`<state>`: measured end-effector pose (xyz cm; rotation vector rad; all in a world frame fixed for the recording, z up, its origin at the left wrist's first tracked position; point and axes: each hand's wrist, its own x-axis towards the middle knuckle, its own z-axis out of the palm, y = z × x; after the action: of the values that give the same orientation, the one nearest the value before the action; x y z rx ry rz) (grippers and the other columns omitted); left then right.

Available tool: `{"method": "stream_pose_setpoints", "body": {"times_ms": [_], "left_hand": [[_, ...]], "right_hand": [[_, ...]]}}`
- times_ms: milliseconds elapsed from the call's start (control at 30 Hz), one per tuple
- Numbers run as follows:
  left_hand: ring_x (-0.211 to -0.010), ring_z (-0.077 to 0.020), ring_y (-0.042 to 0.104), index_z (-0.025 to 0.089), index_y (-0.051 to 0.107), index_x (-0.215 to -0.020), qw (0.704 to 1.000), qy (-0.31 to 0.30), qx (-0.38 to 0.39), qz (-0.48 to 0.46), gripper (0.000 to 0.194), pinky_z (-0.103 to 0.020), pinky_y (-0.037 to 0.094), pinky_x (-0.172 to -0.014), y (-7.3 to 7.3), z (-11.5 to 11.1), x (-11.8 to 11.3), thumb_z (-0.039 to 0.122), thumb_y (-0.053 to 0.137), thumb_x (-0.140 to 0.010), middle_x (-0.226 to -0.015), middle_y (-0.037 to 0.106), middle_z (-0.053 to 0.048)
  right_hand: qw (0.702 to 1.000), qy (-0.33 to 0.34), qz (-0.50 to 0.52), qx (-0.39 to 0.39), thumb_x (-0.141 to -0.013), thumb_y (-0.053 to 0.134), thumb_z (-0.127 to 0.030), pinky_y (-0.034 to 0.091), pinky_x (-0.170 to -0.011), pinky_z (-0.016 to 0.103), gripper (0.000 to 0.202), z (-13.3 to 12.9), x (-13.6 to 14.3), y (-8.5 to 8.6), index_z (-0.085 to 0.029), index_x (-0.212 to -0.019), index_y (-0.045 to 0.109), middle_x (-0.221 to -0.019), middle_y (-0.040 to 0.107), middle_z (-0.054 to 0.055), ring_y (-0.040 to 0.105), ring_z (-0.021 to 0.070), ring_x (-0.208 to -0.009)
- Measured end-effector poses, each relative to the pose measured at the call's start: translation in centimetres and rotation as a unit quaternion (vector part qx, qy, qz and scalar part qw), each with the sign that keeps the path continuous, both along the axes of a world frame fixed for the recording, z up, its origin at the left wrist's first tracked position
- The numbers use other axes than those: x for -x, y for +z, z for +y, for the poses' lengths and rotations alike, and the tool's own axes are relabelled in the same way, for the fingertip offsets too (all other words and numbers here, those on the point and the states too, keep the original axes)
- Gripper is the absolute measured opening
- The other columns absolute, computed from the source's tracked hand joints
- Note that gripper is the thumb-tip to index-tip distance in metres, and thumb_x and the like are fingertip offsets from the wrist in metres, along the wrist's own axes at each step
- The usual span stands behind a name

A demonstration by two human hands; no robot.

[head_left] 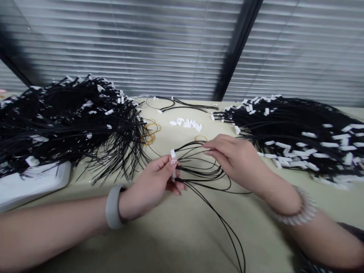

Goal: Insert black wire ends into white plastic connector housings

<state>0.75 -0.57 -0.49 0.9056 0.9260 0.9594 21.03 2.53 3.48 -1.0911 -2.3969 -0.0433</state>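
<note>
The white connector (173, 153) is held above the table (159, 235), with its long side set roughly upright and its lower part covered by fingers. It is gripped by the left hand (153, 182), whose thumb and fingers are closed on its body. From the connector, black wires (199, 173) are run out to the right in loose loops, with longer strands hung toward the near edge. To the right of the connector, the thumb and fingertips of the right hand (231, 157) are pinched shut on the wires; whether one strand or several are held cannot be told. The connector is judged to be light, rigid and smooth, so it is best taken by its body between thumb and forefinger. The wires are judged to be thin, springy and easily tangled; each should be pinched near its end, and sharp pulling at the connector should be avoided. Beyond the connector, loose white pieces (186, 123) are scattered; to its far left, yellow bands (149, 139) are laid beside a left wire pile (65, 117), and to its right a second wire pile (295, 127) is heaped.
</note>
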Motion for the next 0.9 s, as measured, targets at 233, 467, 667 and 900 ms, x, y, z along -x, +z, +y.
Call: {"method": "stream_pose_setpoints", "body": {"times_ms": [233, 467, 667, 900], "left_hand": [[-0.038, -0.0036, 0.048, 0.014, 0.048, -0.076, 0.999, -0.015, 0.018, -0.031, 0.02, -0.014, 0.037, -0.036, 0.4, -0.1, 0.0, 0.033, 0.051, -0.084, -0.061, 0.05, 0.005], [-0.041, -0.0045, 0.05, 0.014, 0.048, -0.075, 1.0, 0.009, 0.0, -0.025, 0.021, -0.016, 0.039, -0.039, 0.1, -0.1, 0.0, 0.034, 0.053, -0.083, -0.062, 0.051, 0.004], [-0.045, -0.0062, 0.053, 0.015, 0.048, -0.076, 0.999, 0.015, -0.01, -0.035, 0.021, -0.018, 0.042, -0.042, -0.2, -0.1, 0.1, 0.034, 0.053, -0.083, -0.061, 0.051, 0.004], [-0.045, -0.0062, 0.053, 0.015, 0.048, -0.075, 0.999, 0.02, -0.016, -0.021, 0.022, -0.019, 0.043, -0.043, -0.2, -0.1, 0.1, 0.035, 0.053, -0.083, -0.062, 0.052, 0.004]], "right_hand": [[0.993, 0.006, -0.083, -0.081, -0.087, 0.036, -0.014, 0.044, -0.065, 0.029, 0.03, 1.2, -0.7, -1.7, -0.021, -0.111, 0.054, -0.097, 0.06, 0.007, 0.055, 0.0181, -0.083], [0.986, 0.036, 0.16, -0.027, -0.079, 0.057, -0.024, 0.045, -0.068, 0.03, 0.018, -0.2, -1.4, 1.6, -0.02, -0.096, 0.058, -0.088, 0.06, 0.006, 0.054, 0.0162, -0.079], [0.973, 0.04, 0.201, 0.105, -0.084, 0.049, -0.028, 0.036, -0.047, 0.025, 0.023, -2.6, -1.7, 4.0, -0.021, -0.064, 0.057, -0.058, 0.053, 0.0, 0.046, 0.0099, -0.053], [0.956, -0.039, 0.107, 0.269, -0.077, 0.058, -0.039, 0.027, -0.039, 0.021, 0.024, -1.9, -1.9, 3.4, -0.019, -0.065, 0.051, -0.048, 0.043, -0.005, 0.035, 0.0067, -0.043]]}}
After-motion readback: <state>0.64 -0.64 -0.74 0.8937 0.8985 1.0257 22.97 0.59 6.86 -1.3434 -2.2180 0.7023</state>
